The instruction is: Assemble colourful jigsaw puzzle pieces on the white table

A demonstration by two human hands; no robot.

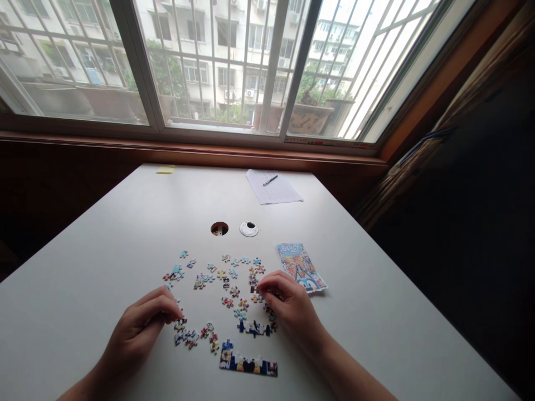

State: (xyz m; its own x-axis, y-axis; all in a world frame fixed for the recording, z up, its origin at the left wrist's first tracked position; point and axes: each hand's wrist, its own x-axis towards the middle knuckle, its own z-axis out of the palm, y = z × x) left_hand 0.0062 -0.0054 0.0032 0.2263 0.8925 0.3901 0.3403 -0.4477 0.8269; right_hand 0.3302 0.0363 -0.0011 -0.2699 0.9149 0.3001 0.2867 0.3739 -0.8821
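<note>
Loose jigsaw puzzle pieces lie scattered on the white table between my hands. My left hand is closed at the left edge of the scatter, its fingertips by a dark-and-red piece; whatever they pinch is hidden. On the other side my right hand has thumb and fingers drawn together beside a dark brown piece. I cannot make out what is between them, and the hand covers some pieces. Nearest me lies a joined L-shaped strip of puzzle, with a dark blue cluster above it.
A colourful picture sheet lies behind my right hand. Farther back are a round hole, its loose cover, paper sheets with a pen, and a yellow note. A barred window stands beyond the table.
</note>
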